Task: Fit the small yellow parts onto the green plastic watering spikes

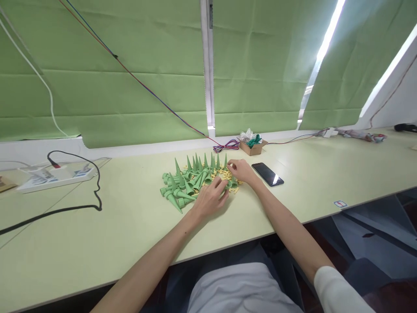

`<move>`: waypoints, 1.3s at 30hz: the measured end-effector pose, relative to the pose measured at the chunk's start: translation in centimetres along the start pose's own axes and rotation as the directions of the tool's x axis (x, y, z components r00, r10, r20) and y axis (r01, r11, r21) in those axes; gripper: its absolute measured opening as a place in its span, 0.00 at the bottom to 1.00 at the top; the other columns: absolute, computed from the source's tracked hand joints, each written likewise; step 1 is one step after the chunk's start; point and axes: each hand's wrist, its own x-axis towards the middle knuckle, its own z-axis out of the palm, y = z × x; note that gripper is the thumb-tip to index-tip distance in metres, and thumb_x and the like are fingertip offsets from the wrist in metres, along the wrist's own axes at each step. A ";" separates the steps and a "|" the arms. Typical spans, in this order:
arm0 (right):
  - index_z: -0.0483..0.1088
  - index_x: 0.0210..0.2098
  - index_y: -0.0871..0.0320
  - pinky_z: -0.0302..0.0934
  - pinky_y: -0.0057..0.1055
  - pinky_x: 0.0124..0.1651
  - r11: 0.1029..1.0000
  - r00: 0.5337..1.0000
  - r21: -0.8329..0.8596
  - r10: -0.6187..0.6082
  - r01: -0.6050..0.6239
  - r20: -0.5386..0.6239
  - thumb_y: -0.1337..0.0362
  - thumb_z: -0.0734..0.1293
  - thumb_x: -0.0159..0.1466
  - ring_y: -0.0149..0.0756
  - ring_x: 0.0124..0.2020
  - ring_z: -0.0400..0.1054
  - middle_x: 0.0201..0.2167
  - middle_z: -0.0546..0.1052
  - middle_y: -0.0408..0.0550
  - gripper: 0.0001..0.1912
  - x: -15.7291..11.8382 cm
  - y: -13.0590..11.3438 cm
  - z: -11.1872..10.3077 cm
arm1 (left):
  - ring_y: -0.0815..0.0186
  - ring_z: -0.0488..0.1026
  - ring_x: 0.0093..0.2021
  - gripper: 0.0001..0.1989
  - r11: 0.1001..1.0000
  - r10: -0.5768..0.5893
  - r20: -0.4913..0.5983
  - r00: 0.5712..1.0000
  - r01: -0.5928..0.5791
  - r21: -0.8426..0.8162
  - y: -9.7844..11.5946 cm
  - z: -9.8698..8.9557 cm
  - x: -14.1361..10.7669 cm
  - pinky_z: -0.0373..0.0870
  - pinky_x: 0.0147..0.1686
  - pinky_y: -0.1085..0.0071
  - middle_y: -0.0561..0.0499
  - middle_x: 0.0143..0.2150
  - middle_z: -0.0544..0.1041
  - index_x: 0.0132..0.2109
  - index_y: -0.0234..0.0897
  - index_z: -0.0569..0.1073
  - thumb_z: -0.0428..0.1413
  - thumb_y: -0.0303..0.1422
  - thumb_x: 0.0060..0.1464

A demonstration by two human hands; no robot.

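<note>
Many green plastic cones lie in a pile on the pale table, some upright along the back, others on their sides. Small yellow pieces are scattered among them. My left hand is closed around a green part at the right of the pile. Above and to the right of it, my right hand has thumb and index finger pinched beside the rightmost upright cone. Whatever is between those fingertips is too small to make out.
A black phone lies right of my right hand. Behind stand a small cardboard box with bags and coiled wires. A white power strip and black cable are at the left. The table's front edge is near me.
</note>
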 end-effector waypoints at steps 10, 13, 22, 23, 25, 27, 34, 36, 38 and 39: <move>0.77 0.45 0.59 0.59 0.28 0.37 0.999 0.972 0.035 0.015 -0.023 0.233 0.60 0.69 0.62 0.36 0.32 0.71 0.33 0.81 0.49 0.13 -0.3 -0.4 -0.2 | 0.71 0.67 0.27 0.04 0.988 -0.072 -0.045 0.996 0.065 -0.137 0.2 -0.3 0.3 0.62 0.26 0.74 0.49 0.36 0.69 0.43 0.38 0.68 0.50 0.32 0.63; 0.77 0.45 0.59 0.59 0.28 0.38 0.999 0.967 0.035 -0.004 -0.005 0.256 0.60 0.69 0.62 0.36 0.33 0.71 0.33 0.80 0.49 0.14 -0.2 -0.3 -0.2 | 0.71 0.67 0.28 0.04 0.982 -0.093 -0.057 0.994 0.082 -0.171 0.2 -0.5 0.5 0.64 0.29 0.73 0.50 0.36 0.69 0.42 0.38 0.68 0.50 0.32 0.63; 0.76 0.47 0.60 0.59 0.29 0.39 1.000 0.959 0.022 -0.014 0.008 0.282 0.63 0.69 0.60 0.37 0.34 0.71 0.34 0.80 0.49 0.16 -0.1 -0.1 0.0 | 0.71 0.65 0.26 0.04 0.961 -0.148 -0.030 0.989 0.137 -0.239 0.1 -0.6 0.8 0.64 0.29 0.72 0.50 0.36 0.69 0.41 0.38 0.68 0.51 0.32 0.62; 0.76 0.47 0.60 0.59 0.29 0.39 1.000 0.958 0.020 -0.011 0.006 0.286 0.63 0.69 0.60 0.37 0.34 0.71 0.34 0.80 0.49 0.16 -0.1 -0.1 0.0 | 0.72 0.64 0.25 0.04 0.961 -0.147 -0.029 0.989 0.136 -0.243 0.1 -0.6 0.8 0.63 0.29 0.72 0.50 0.35 0.69 0.41 0.38 0.68 0.51 0.32 0.62; 0.76 0.47 0.61 0.59 0.29 0.39 1.000 0.956 0.021 -0.005 -0.002 0.295 0.63 0.69 0.59 0.37 0.34 0.71 0.34 0.80 0.48 0.17 -0.1 -0.2 -0.1 | 0.72 0.63 0.25 0.03 0.959 -0.148 -0.025 0.989 0.137 -0.250 0.1 -0.7 0.8 0.62 0.28 0.72 0.51 0.35 0.68 0.40 0.37 0.68 0.51 0.31 0.62; 0.76 0.48 0.60 0.59 0.28 0.39 1.000 0.952 0.026 -0.002 -0.006 0.307 0.63 0.69 0.59 0.36 0.34 0.71 0.34 0.80 0.48 0.17 -0.1 -0.2 -0.2 | 0.73 0.61 0.24 0.03 0.956 -0.153 -0.022 0.988 0.142 -0.255 0.1 -0.7 0.8 0.61 0.28 0.73 0.51 0.35 0.67 0.39 0.37 0.68 0.51 0.31 0.62; 0.75 0.48 0.60 0.59 0.28 0.40 1.000 0.949 0.028 -0.006 -0.003 0.314 0.63 0.69 0.59 0.35 0.35 0.71 0.35 0.80 0.48 0.18 0.0 -0.2 -0.2 | 0.75 0.58 0.23 0.02 0.947 -0.166 -0.007 0.986 0.157 -0.281 0.0 -0.5 0.7 0.61 0.28 0.74 0.52 0.36 0.67 0.39 0.37 0.69 0.52 0.30 0.61; 0.75 0.48 0.60 0.59 0.28 0.40 1.000 0.949 0.028 -0.009 0.000 0.315 0.63 0.70 0.59 0.35 0.35 0.71 0.34 0.79 0.48 0.18 0.1 -0.1 -0.1 | 0.75 0.58 0.22 0.02 0.944 -0.172 -0.003 0.985 0.164 -0.287 0.0 -0.4 0.7 0.61 0.28 0.74 0.52 0.36 0.67 0.38 0.37 0.69 0.52 0.30 0.60; 0.75 0.48 0.60 0.59 0.28 0.39 0.999 0.948 0.034 -0.016 0.005 0.319 0.62 0.70 0.59 0.35 0.34 0.71 0.34 0.79 0.48 0.18 0.1 -0.1 0.0 | 0.75 0.59 0.23 0.02 0.944 -0.170 -0.007 0.985 0.161 -0.289 0.0 -0.4 0.8 0.61 0.28 0.74 0.52 0.36 0.66 0.37 0.37 0.69 0.52 0.30 0.60; 0.75 0.49 0.60 0.59 0.28 0.39 0.999 0.947 0.038 -0.019 0.007 0.321 0.62 0.70 0.59 0.35 0.34 0.71 0.34 0.79 0.48 0.18 0.1 0.0 0.0 | 0.75 0.58 0.23 0.03 0.944 -0.166 -0.012 0.986 0.155 -0.290 0.0 -0.4 0.8 0.61 0.28 0.74 0.52 0.36 0.66 0.37 0.37 0.69 0.52 0.29 0.60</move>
